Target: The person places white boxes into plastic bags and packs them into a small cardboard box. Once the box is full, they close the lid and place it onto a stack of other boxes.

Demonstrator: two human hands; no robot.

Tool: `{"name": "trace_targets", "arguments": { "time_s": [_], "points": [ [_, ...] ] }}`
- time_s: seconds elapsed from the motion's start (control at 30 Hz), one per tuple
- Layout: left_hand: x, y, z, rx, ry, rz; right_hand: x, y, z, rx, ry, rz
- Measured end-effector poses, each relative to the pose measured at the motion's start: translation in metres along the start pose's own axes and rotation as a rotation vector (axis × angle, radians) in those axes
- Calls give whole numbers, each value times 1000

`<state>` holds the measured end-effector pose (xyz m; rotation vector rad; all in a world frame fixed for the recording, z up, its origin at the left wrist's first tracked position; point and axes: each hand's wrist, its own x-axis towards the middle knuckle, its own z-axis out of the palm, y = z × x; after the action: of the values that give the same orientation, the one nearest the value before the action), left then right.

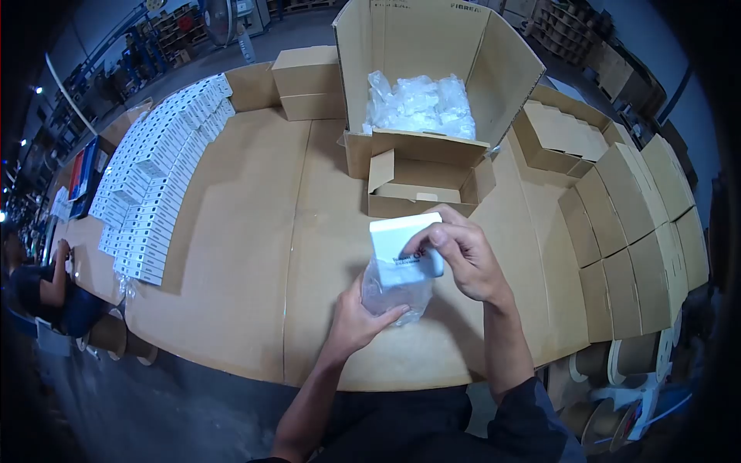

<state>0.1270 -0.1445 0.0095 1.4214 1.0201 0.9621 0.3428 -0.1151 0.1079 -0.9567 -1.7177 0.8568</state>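
Observation:
Above the cardboard-covered table, a white box-shaped item [403, 241] with small dark print stands partly out of a clear plastic bag [397, 299]. My left hand [363, 318] is wrapped round the bag and the item's lower part, thumb across the front. At the item's upper right is my right hand [463, 255], its fingers curled and pressed together near the printed face; what they pinch, if anything, is too small to make out. Just beyond my hands sits an open small carton [421, 207] with a little white piece inside.
Behind stands a tall open carton [502, 85] holding bagged items [424, 104]. Stacked small white boxes [158, 181] line the left side. Brown cartons [617, 224] are piled at the right, another box [310, 81] at the back. A person [50, 285] sits at far left.

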Motion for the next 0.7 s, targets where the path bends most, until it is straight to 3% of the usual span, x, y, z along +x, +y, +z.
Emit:
{"name": "trace_targets", "arguments": {
  "time_s": [0.1, 0.2, 0.33, 0.7],
  "points": [
    [0, 2, -7, -13, -21, -10, 1, -3, 0, -167, 68, 10],
    [-3, 7, -13, -10, -39, -17, 5, 7, 11, 233, 376, 14],
    [-5, 5, -11, -81, -41, -22, 5, 17, 28, 559, 600, 61],
    [-3, -4, -16, -16, -23, -9, -23, 24, 22, 291, 330, 23]
  ]
}}
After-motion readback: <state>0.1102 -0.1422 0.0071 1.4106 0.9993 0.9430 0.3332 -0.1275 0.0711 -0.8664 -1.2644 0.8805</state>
